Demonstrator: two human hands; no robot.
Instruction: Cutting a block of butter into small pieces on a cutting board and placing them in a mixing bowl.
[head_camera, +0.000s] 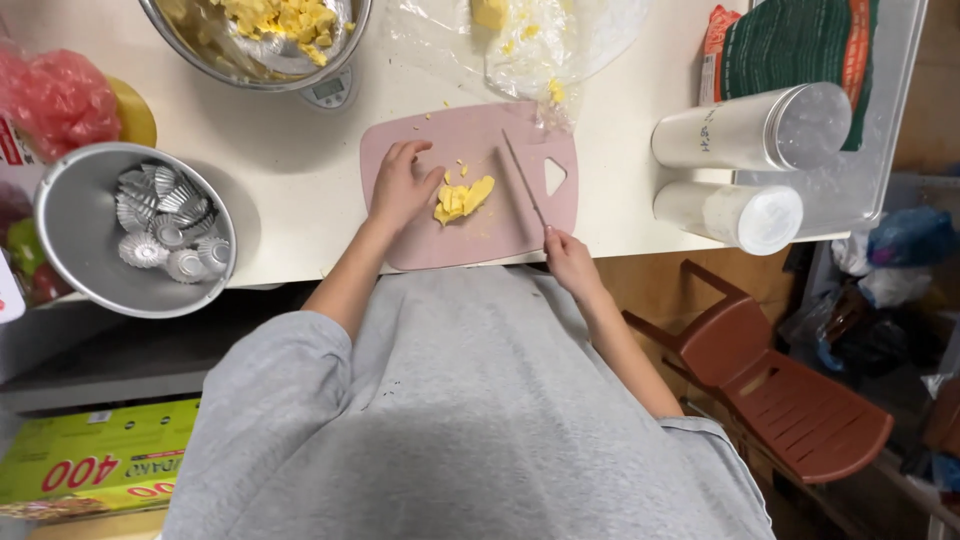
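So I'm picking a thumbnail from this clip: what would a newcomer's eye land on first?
Probably the yellow butter-like chunks in the middle of the pink plastic cutting board, with the left hand flat beside them and the right hand holding a thin knife. Next, the grey metal bowl of fluted tart tins at the left edge, and the two white cylindrical containers lying at the right.

A kitchen worktop: pink cutting board (470, 190), kitchen scale (328, 90), tin of fluted baking moulds (165, 225).

Yellow butter (463, 198), pink cutting board (480, 150)
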